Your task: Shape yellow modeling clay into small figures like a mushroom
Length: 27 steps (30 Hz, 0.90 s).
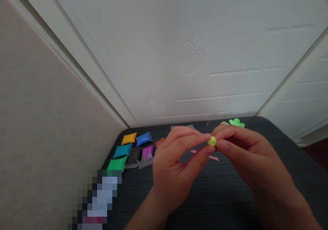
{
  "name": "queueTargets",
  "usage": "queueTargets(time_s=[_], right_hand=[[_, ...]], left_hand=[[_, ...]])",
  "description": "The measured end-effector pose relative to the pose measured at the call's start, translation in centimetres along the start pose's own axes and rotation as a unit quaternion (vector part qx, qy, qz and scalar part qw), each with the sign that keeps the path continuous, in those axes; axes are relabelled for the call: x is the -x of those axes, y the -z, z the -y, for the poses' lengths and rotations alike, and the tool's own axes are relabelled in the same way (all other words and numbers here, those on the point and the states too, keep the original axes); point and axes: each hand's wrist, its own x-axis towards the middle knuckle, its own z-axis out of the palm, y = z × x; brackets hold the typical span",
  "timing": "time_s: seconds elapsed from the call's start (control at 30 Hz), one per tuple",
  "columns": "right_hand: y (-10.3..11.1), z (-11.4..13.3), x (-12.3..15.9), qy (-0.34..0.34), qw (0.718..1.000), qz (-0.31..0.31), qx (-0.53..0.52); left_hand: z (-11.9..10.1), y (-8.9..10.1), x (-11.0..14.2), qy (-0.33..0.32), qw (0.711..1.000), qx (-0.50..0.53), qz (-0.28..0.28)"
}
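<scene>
A small lump of yellow modelling clay (212, 141) is pinched between the fingertips of both hands, above the dark table. My left hand (176, 161) is closed on its left side with thumb and forefinger. On the other side, my right hand (246, 155) grips it between thumb and fingers. Below the clay lies a thin pink modelling tool (214, 158), partly hidden by my hands. Behind my right hand a light green flower shape (237, 123) rests near the table's back edge.
Packets of coloured clay lie at the left: yellow (129, 139), blue (144, 139), teal (122, 151), black (134, 156), purple (147, 156) and green (117, 164). An orange piece (159, 142) is partly covered by my left hand. A white panel (166, 52) with embossed hearts stands behind the table (210, 196).
</scene>
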Motion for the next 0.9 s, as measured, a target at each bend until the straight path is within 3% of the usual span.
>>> queueTargets(time_s=[0.13, 0.33, 0.57, 0.9], right_hand=[[0.20, -0.09, -0.07, -0.033, 0.999, 0.002, 0.014], [0.73, -0.37, -0.25, -0.052, 0.998, 0.028, -0.026], [0.85, -0.48, -0.43, -0.070, 0.995, 0.056, -0.044], [0.54, -0.80, -0.51, -0.048, 0.996, 0.042, -0.066]], left_hand=[[0.19, 0.16, 0.00, -0.016, 1.000, -0.010, -0.002], [0.39, 0.86, -0.31, -0.007, 0.996, 0.042, 0.082], [0.10, 0.96, -0.46, 0.128, 0.981, 0.124, 0.072], [0.76, 0.48, -0.43, 0.247, 0.925, 0.289, 0.024]])
